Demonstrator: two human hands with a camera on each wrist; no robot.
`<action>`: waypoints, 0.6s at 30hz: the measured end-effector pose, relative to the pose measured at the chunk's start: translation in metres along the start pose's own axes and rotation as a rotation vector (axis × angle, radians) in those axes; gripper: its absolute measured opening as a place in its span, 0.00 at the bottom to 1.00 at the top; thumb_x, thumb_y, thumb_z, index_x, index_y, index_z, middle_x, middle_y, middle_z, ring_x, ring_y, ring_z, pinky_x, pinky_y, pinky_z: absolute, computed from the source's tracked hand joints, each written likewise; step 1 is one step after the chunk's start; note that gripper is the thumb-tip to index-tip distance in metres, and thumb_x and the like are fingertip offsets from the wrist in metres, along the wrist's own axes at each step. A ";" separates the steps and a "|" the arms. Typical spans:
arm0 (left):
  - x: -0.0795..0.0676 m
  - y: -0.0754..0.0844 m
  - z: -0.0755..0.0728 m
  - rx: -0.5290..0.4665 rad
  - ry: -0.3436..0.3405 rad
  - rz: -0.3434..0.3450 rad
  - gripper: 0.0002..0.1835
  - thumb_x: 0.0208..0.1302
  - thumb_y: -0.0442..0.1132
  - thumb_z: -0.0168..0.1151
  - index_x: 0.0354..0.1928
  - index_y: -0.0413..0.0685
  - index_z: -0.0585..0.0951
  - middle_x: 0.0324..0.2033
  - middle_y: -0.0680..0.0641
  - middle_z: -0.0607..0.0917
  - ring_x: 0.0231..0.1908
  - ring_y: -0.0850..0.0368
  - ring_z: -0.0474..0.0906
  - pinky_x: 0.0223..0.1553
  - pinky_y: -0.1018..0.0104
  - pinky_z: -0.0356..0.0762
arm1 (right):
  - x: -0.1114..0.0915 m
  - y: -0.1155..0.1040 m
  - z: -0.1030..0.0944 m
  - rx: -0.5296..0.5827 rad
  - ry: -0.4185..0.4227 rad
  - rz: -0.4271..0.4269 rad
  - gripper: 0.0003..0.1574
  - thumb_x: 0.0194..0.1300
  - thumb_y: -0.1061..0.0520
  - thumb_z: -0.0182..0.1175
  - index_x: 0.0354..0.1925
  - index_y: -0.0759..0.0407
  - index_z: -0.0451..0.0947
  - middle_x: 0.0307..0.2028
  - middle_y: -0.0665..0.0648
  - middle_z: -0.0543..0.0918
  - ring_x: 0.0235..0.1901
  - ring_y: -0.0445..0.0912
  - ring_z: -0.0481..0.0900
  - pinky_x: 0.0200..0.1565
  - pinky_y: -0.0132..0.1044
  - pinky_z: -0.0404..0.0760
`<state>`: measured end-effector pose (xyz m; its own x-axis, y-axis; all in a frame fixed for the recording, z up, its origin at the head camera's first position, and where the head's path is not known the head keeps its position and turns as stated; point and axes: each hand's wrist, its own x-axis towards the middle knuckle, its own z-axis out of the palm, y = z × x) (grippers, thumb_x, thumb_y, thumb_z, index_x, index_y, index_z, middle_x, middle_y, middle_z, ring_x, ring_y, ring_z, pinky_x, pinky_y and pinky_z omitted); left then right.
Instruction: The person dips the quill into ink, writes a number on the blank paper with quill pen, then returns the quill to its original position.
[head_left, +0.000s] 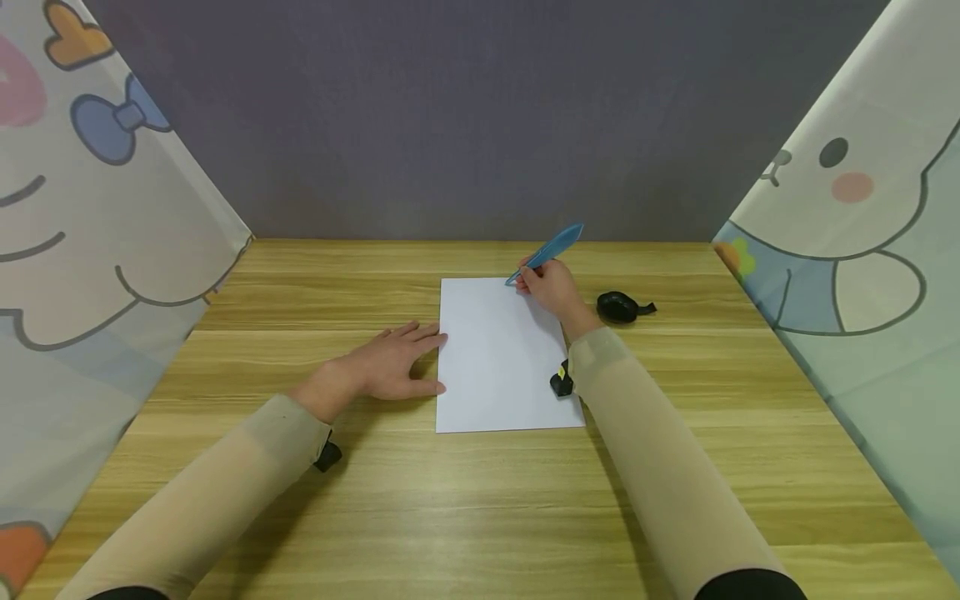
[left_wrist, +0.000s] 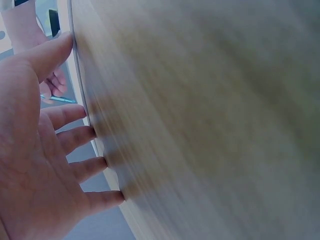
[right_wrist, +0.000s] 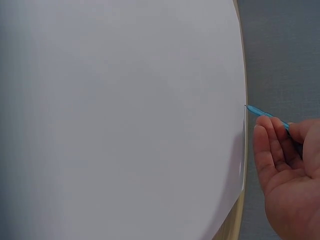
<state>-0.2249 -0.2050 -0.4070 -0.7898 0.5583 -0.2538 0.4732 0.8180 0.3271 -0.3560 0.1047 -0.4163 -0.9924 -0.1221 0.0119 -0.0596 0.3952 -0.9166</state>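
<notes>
A blank white sheet of paper [head_left: 498,358] lies on the wooden table. My right hand [head_left: 553,287] pinches a blue feather-shaped pen [head_left: 557,244] near the sheet's far edge. The pen's tip is close to the paper's top edge in the right wrist view, where the pen [right_wrist: 260,112] sticks out past the fingers; whether it touches cannot be told. Spread flat-fingered, my left hand [head_left: 393,362] rests on the table, its thumb and a fingertip at the paper's left edge. The left wrist view shows this hand [left_wrist: 50,150] with fingertips down.
Right of the paper sits a black rounded object with a short strap [head_left: 618,307]. A dark grey panel [head_left: 480,117] stands behind the wooden table [head_left: 480,517]. Cartoon-printed cloths hang at the left [head_left: 97,217] and right [head_left: 862,250].
</notes>
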 end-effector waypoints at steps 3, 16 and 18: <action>0.000 0.001 0.000 -0.004 0.001 0.004 0.49 0.77 0.68 0.61 0.89 0.52 0.58 0.89 0.43 0.54 0.87 0.29 0.46 0.82 0.22 0.48 | 0.000 0.001 0.000 -0.001 -0.005 -0.003 0.23 0.88 0.58 0.51 0.69 0.73 0.77 0.54 0.73 0.87 0.52 0.57 0.91 0.59 0.48 0.91; -0.001 0.001 0.000 -0.011 0.006 0.008 0.49 0.76 0.67 0.62 0.89 0.53 0.58 0.89 0.43 0.53 0.87 0.29 0.46 0.82 0.22 0.48 | -0.003 -0.001 0.000 0.004 -0.005 -0.010 0.23 0.88 0.58 0.51 0.69 0.74 0.77 0.55 0.74 0.87 0.55 0.62 0.90 0.61 0.49 0.90; -0.001 0.001 0.000 -0.009 0.009 0.011 0.49 0.76 0.67 0.62 0.89 0.53 0.58 0.89 0.43 0.54 0.87 0.29 0.46 0.82 0.21 0.48 | -0.003 -0.001 0.000 0.000 -0.006 -0.014 0.24 0.88 0.59 0.51 0.69 0.75 0.76 0.55 0.74 0.87 0.55 0.61 0.90 0.61 0.49 0.90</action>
<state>-0.2238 -0.2049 -0.4071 -0.7879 0.5663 -0.2418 0.4785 0.8102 0.3385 -0.3531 0.1046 -0.4152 -0.9909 -0.1327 0.0221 -0.0732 0.3937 -0.9163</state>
